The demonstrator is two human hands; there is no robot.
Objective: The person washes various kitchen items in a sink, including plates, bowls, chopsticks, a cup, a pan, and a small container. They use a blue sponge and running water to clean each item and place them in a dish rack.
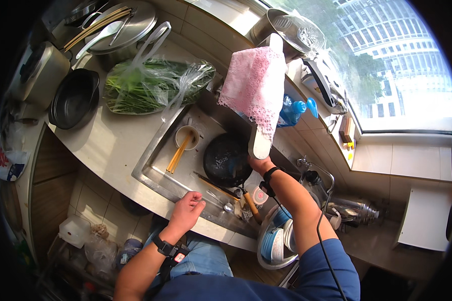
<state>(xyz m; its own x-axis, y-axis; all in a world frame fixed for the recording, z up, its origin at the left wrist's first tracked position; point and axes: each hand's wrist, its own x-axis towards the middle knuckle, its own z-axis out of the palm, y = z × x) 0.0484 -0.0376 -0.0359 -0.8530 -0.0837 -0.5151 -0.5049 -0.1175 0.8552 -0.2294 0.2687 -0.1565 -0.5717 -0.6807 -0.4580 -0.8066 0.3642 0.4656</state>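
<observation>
My left hand (188, 210) hovers over the sink's front rim, empty, with its fingers loosely curled. My right hand (261, 164) reaches to the far side of the sink (162, 171). Its fingers are hidden behind a white round-ended bar (261, 145) draped with a pink lace-edged cloth (254, 81), so what it touches cannot be seen. Below it in the sink sits a black wok (224, 160) with a wooden handle (252, 207). A cup (180, 137) holding chopsticks (179, 156), a metal spoon (228, 207) and a round lid (260, 195) also lie there.
Bagged green vegetables (147, 88) and a black pot (75, 98) stand on the left counter. A bowl of stacked dishes (277, 242) is by my right elbow. Behind the cloth are a blue pump bottle (292, 109) and a pan's black handle (320, 82). A cable (324, 240) crosses my right arm.
</observation>
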